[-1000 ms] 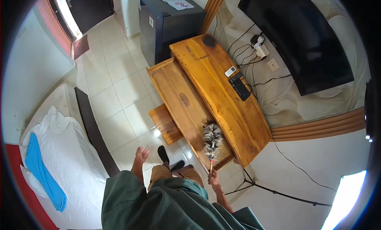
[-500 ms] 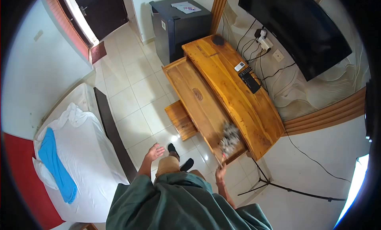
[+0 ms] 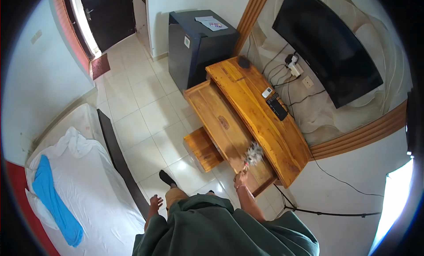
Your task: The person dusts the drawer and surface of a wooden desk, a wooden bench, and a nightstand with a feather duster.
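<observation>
My right hand (image 3: 241, 178) is closed around the handle of a fluffy grey-and-white feather duster (image 3: 254, 153). The duster's head is over the near right part of a wide wooden drawer (image 3: 212, 107), which is pulled out from a wooden desk (image 3: 258, 117). Whether the fibres touch the drawer's bottom I cannot tell. Down by my side, near the bed, my left hand (image 3: 155, 202) holds nothing, its fingers apart.
A wooden stool (image 3: 204, 148) is partly under the drawer. On the desktop lie a white remote (image 3: 266, 92) and a black device (image 3: 277, 108). A dark fridge (image 3: 198, 48), a bed (image 3: 95, 181), a wall television (image 3: 327, 44) and a black stand leg (image 3: 331, 211) surround me.
My right hand and the duster have shifted up and slightly left along the drawer. My left hand has dropped lower and leftward. My feet have moved, and the camera view has shifted.
</observation>
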Demonstrator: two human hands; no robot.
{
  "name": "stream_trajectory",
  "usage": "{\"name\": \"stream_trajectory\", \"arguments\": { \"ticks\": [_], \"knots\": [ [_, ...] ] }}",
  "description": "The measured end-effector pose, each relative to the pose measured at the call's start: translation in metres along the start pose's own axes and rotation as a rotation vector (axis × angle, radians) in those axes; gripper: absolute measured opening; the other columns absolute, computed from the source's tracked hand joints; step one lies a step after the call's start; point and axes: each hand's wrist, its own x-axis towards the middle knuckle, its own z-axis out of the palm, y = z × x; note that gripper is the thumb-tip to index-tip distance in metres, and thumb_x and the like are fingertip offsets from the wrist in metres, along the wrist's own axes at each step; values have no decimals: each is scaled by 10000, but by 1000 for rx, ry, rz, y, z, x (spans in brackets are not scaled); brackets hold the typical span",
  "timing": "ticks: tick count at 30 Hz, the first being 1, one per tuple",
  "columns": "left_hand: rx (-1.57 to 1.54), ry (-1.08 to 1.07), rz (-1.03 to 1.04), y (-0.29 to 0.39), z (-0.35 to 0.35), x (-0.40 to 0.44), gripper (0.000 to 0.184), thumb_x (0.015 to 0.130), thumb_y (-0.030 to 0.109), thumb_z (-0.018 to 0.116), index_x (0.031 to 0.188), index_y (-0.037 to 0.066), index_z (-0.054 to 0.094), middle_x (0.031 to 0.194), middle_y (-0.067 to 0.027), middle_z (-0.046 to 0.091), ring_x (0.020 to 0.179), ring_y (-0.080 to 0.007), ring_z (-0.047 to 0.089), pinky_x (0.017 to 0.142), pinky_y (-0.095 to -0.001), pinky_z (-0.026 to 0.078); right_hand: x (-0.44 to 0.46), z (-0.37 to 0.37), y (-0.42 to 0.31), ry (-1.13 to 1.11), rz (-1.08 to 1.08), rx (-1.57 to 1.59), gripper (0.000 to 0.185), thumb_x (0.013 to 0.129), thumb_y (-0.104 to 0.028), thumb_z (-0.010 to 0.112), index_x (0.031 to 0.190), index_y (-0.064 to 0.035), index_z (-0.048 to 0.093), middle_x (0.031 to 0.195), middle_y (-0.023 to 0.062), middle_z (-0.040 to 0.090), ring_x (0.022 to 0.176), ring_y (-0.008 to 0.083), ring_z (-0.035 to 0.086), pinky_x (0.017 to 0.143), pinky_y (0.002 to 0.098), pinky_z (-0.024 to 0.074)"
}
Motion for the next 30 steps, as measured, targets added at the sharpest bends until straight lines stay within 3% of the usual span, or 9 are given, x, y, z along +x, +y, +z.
{"name": "stream_trajectory", "arguments": {
  "ticks": [2, 4, 9, 14, 21, 25, 27, 29, 30],
  "knots": [
    [-64, 30, 32, 14, -28, 13, 320, 875, 305, 443, 1125, 107, 456, 1024, -84, 587, 864, -229, 612, 694, -412, 456, 9, 47, -23, -162, -94, -589, 213, 857, -166, 505, 1062, -115, 525, 682, 41, 530, 461, 137, 463, 367, 296, 354],
    [-105, 25, 83, 43, -49, 17, 335, 872, 292, 446, 1151, 107, 446, 1068, -93, 585, 874, -231, 614, 698, -410, 462, 46, 70, -11, -384, -399, -536, 169, 862, -152, 482, 969, -99, 601, 719, 45, 569, 551, 121, 495, 458, 282, 398],
    [-252, 28, 198, 137, -99, 28, 463, 889, 338, 445, 1295, 127, 370, 1182, -96, 544, 997, -236, 580, 730, -378, 471, 103, 86, 46, -411, -62, 668, 212, 863, -289, 476, 837, -138, 622, 729, 20, 582, 596, 137, 494, 502, 300, 399],
    [-414, -53, 231, 214, -124, 33, 469, 892, 335, 457, 1306, 133, 366, 1218, -91, 521, 1049, -242, 555, 802, -391, 443, 122, 118, 54, -290, 141, 780, 231, 830, -389, 489, 754, -183, 563, 632, -5, 518, 575, 135, 494, 467, 332, 382],
    [-522, -62, 130, 250, -128, 58, 394, 900, 354, 440, 1239, 155, 406, 1214, -80, 520, 1060, -237, 543, 791, -366, 439, 115, 204, 9, 50, 26, 538, 201, 835, -290, 495, 773, -121, 585, 648, 41, 566, 518, 187, 488, 446, 352, 381],
    [-471, -63, 7, 265, -122, 76, 372, 888, 370, 438, 1218, 200, 408, 1176, -62, 534, 1008, -240, 567, 776, -380, 443, 115, 276, 37, 462, -151, 281, 186, 838, -234, 499, 784, -86, 598, 658, 67, 594, 486, 216, 485, 434, 364, 381],
    [-451, -42, -54, 278, -116, 86, 358, 883, 382, 439, 1202, 221, 412, 1156, -54, 540, 988, -241, 577, 763, -390, 447, 157, 330, 72, 776, -72, 37, 246, 853, -324, 482, 766, -110, 567, 612, 58, 529, 471, 206, 447, 412, 364, 356],
    [-322, -53, -35, 300, -111, 87, 321, 886, 396, 432, 1164, 236, 424, 1124, -42, 550, 981, -235, 582, 764, -398, 453, 53, 385, -34, -2, 418, 817, 322, 850, -435, 458, 766, -135, 540, 591, 46, 470, 463, 197, 421, 388, 353, 333],
    [-296, -10, -65, 317, -104, 89, 315, 892, 406, 423, 1159, 238, 426, 1123, -42, 557, 987, -228, 581, 796, -400, 446, 42, 418, -39, -49, 308, 550, 315, 844, -428, 469, 773, -132, 551, 588, 44, 472, 469, 195, 429, 391, 356, 340]
  ]
}}
